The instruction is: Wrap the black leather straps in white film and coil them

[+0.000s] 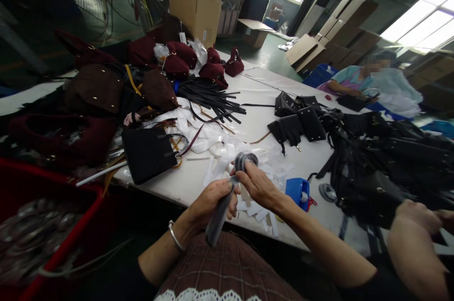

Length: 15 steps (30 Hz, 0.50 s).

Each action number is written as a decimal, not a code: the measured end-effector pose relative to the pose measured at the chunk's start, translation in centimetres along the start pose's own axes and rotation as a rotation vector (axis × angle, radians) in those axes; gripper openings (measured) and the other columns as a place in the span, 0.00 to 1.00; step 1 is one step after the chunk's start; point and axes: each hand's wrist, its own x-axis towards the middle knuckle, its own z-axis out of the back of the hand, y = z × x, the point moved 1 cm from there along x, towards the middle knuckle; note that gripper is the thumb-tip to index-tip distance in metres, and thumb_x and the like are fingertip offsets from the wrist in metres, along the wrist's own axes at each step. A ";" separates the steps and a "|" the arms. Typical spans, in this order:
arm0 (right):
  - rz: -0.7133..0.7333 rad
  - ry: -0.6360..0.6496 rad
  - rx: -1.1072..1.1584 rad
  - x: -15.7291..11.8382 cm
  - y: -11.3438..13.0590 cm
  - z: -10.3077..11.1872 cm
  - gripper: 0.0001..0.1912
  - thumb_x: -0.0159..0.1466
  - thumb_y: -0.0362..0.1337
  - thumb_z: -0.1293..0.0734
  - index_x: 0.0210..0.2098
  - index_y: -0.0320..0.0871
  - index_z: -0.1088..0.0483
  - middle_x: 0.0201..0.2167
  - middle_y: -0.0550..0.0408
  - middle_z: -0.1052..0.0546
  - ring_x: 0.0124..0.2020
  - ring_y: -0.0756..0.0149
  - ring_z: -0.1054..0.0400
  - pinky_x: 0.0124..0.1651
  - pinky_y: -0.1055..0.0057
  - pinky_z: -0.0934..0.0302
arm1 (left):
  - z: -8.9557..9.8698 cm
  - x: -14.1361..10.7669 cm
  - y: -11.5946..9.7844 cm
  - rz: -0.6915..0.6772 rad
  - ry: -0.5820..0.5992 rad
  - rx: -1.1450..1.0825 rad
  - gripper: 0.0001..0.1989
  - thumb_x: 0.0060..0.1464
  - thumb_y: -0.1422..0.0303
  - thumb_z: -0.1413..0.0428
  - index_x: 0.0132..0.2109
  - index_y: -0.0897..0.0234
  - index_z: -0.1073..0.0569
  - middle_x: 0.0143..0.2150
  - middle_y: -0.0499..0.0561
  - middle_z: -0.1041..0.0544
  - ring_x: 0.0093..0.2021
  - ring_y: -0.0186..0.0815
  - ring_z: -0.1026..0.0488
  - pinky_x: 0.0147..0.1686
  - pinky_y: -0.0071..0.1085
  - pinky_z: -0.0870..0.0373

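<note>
In front of my body, my left hand (pixel 216 199) is closed on a dark grey strap (pixel 217 223) that hangs down toward my lap. My right hand (pixel 256 180) holds a coiled roll (pixel 244 160) with grey and dark bands, its fingers wrapped on the near side. The two hands are close together, and the upper end of the strap lies between them, near the roll. White paper strips (pixel 264 213) lie on the table (pixel 187 190) beyond and beside my right wrist. A blue tape dispenser (pixel 297 191) stands right of my right hand.
Dark red bags (pixel 177 62), brown bags (pixel 94 88), black straps (pixel 213 98) and a black handbag (pixel 147 154) crowd the left. Black bags (pixel 379 150) pile up right, near another person's arm (pixel 413 239). A red bin (pixel 95 211) stands lower left. A person (pixel 349 79) sits beyond the table.
</note>
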 end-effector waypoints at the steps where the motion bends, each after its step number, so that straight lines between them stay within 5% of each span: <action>1: -0.002 0.064 -0.092 -0.2 -0.3 -0.2 0.18 0.70 0.49 0.47 0.34 0.43 0.37 0.32 0.53 0.30 0.33 0.64 0.37 0.41 0.63 0.40 | 0.2 0.0 -0.1 -0.010 -0.025 -0.067 0.18 0.58 0.55 0.44 0.39 0.68 0.28 0.21 0.47 0.28 0.18 0.29 0.33 0.27 0.28 0.31; 4: -0.003 0.211 -0.147 -1.0 -0.9 -0.6 0.20 0.70 0.51 0.48 0.31 0.44 0.39 0.28 0.56 0.32 0.29 0.67 0.41 0.36 0.66 0.43 | 0.6 0.0 -0.4 -0.001 -0.060 -0.256 0.18 0.60 0.57 0.44 0.42 0.71 0.26 0.28 0.53 0.22 0.25 0.32 0.26 0.32 0.29 0.28; 8: -0.075 0.400 0.180 -2.5 -1.5 -1.2 0.24 0.71 0.51 0.49 0.29 0.42 0.37 0.24 0.57 0.29 0.27 0.70 0.36 0.37 0.69 0.41 | 0.7 0.4 -1.0 -0.096 -0.069 -0.308 0.24 0.62 0.52 0.48 0.48 0.71 0.24 0.47 0.62 0.20 0.46 0.42 0.22 0.48 0.36 0.28; 12: -0.190 0.476 0.493 -3.9 -1.7 -1.6 0.26 0.70 0.54 0.48 0.34 0.40 0.32 0.18 0.60 0.31 0.22 0.72 0.37 0.32 0.72 0.41 | -0.1 0.5 -1.5 -0.291 -0.085 0.240 0.19 0.61 0.56 0.45 0.50 0.66 0.22 0.57 0.60 0.25 0.60 0.47 0.32 0.61 0.40 0.40; 15: -0.225 0.500 0.751 -4.4 -2.0 -1.8 0.29 0.69 0.56 0.46 0.36 0.37 0.29 0.15 0.61 0.33 0.18 0.73 0.39 0.31 0.71 0.40 | -0.8 0.6 -0.8 -0.272 -0.076 0.603 0.20 0.62 0.56 0.47 0.50 0.64 0.21 0.51 0.57 0.22 0.55 0.45 0.29 0.58 0.37 0.38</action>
